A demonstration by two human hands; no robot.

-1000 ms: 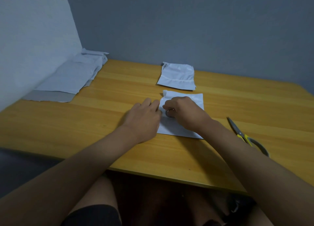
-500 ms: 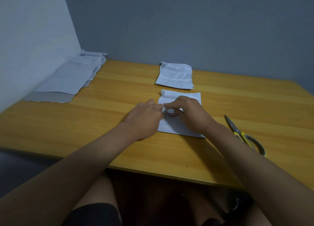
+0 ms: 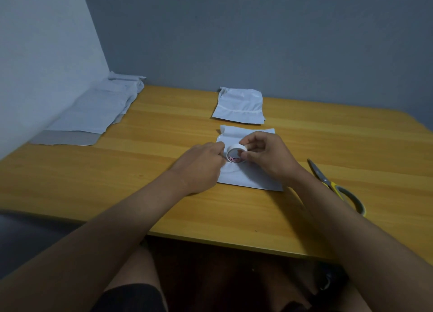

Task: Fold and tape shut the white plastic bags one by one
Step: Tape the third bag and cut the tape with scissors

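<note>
Right hand (image 3: 267, 158) pinching tape roll (image 3: 236, 154) over folded bag (image 3: 248, 173) at table centre, left hand (image 3: 201, 166) picking at roll's edge; finished bag (image 3: 239, 107) at 12 o'clock; unfolded stack (image 3: 93, 114) at 10 o'clock remains.

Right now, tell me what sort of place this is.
Probably a plain home or small-office packing spot: a bare wooden table pushed into a wall corner, a stack of white plastic bags waiting at the left, and scissors beside the work.
</note>
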